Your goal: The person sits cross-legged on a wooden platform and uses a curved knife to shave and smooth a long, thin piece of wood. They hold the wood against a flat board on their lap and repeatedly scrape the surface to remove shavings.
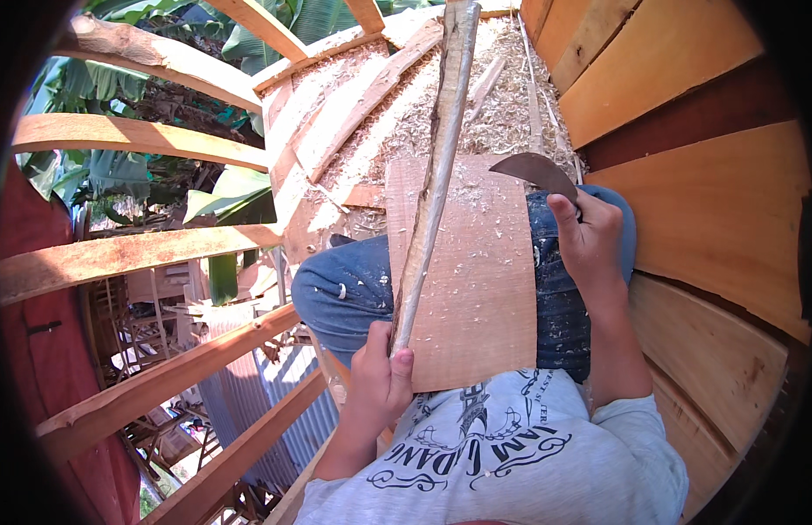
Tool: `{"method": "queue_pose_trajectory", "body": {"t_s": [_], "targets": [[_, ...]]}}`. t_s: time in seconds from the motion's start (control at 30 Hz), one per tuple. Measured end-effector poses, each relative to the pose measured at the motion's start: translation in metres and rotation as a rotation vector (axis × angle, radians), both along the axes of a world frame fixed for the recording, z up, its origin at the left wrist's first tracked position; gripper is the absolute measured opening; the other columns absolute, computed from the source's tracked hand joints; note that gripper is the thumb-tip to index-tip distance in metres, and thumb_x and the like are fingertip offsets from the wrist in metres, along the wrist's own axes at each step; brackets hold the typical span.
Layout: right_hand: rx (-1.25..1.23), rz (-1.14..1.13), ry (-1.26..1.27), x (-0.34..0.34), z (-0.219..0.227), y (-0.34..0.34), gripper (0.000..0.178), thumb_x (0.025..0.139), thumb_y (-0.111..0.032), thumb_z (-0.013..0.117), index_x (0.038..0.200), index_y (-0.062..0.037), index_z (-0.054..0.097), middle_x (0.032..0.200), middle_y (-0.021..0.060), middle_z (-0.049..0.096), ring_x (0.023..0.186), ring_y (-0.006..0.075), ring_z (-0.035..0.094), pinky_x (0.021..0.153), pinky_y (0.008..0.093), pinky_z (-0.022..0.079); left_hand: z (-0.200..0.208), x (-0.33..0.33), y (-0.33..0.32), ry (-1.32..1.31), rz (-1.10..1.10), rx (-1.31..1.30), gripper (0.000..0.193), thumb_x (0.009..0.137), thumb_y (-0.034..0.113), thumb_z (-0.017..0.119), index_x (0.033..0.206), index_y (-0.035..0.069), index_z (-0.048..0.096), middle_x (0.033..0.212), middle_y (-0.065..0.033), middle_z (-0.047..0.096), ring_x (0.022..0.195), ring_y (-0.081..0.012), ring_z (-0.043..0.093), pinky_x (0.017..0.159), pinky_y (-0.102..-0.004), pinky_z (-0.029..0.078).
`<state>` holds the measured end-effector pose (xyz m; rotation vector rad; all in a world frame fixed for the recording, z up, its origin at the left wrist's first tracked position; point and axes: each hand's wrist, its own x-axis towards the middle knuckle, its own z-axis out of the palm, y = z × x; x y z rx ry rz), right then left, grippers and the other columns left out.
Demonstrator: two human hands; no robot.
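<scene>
My left hand (pixel 381 372) is closed around the lower end of a long wooden stick (pixel 435 179), which rises away from me to the top of the view. Patches of rough dark bark or split wood run along the stick's left side; its right side is pale and smooth. In my right hand (pixel 590 241) is a knife with a curved, sickle-like blade (pixel 535 169), its tip pointing left. The blade stands apart from the stick, to its right. A flat, thin wooden board (pixel 480 306) lies across my lap, under the stick, with small shavings on it.
Shavings (pixel 502 114) cover the floor ahead, where loose wooden strips (pixel 375 101) lie. A plank wall (pixel 703 197) rises close on my right. On the left runs a slatted wooden railing (pixel 143 254), with banana leaves (pixel 117 171) and a corrugated metal roof (pixel 270 398) beyond and below.
</scene>
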<state>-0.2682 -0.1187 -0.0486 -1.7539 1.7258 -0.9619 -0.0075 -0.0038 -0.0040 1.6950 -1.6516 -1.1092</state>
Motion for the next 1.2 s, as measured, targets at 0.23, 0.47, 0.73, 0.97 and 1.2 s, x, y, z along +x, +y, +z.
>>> {"method": "queue_pose_trajectory", "body": {"t_s": [0.23, 0.47, 0.73, 0.97, 1.2], "targets": [[-0.005, 0.303, -0.028, 0.038, -0.015, 0.025, 0.045, 0.086, -0.043, 0.062, 0.069, -0.0004, 0.059, 0.057, 0.0167, 0.055, 0.054, 0.033, 0.06, 0.049, 0.0383, 0.045, -0.053, 0.052, 0.033, 0.079, -0.121, 0.154, 0.035, 0.093, 0.034, 0.049, 0.093, -0.001, 0.048, 0.06, -0.0129, 0.045, 0.053, -0.0256, 0.051, 0.052, -0.0338, 0.04], [0.139, 0.456, 0.159, 0.076, -0.023, 0.031, 0.049, 0.084, -0.049, 0.061, 0.067, -0.0025, 0.06, 0.057, 0.0163, 0.057, 0.054, 0.0337, 0.06, 0.05, 0.0412, 0.047, -0.083, 0.069, 0.081, 0.259, -0.006, 0.276, 0.036, 0.094, 0.037, 0.047, 0.088, 0.001, 0.046, 0.06, -0.0089, 0.046, 0.051, -0.019, 0.048, 0.05, -0.0317, 0.039], [0.27, 0.45, 0.272, 0.087, -0.024, 0.012, 0.053, 0.084, -0.051, 0.059, 0.066, -0.0015, 0.061, 0.056, 0.0168, 0.057, 0.053, 0.0338, 0.06, 0.051, 0.0417, 0.047, -0.107, 0.069, 0.102, 0.398, 0.095, 0.362, 0.034, 0.096, 0.034, 0.044, 0.088, 0.001, 0.046, 0.061, -0.0062, 0.046, 0.054, -0.0166, 0.044, 0.052, -0.0303, 0.039], [0.247, 0.396, 0.297, 0.085, -0.022, 0.002, 0.045, 0.082, -0.042, 0.066, 0.066, -0.0009, 0.057, 0.057, 0.0162, 0.056, 0.052, 0.0353, 0.058, 0.049, 0.0409, 0.045, -0.106, 0.065, 0.098, 0.277, 0.07, 0.327, 0.032, 0.095, 0.031, 0.046, 0.093, -0.001, 0.047, 0.058, -0.0147, 0.045, 0.05, -0.0279, 0.05, 0.05, -0.0353, 0.04], [0.19, 0.592, 0.357, 0.088, -0.012, 0.019, 0.044, 0.082, -0.042, 0.066, 0.065, -0.0026, 0.056, 0.056, 0.015, 0.055, 0.051, 0.0328, 0.059, 0.048, 0.0389, 0.046, -0.1, 0.061, 0.092, 0.135, 0.031, 0.286, 0.03, 0.094, 0.027, 0.047, 0.098, -0.003, 0.048, 0.061, -0.0211, 0.051, 0.058, -0.041, 0.059, 0.053, -0.0414, 0.043]]}}
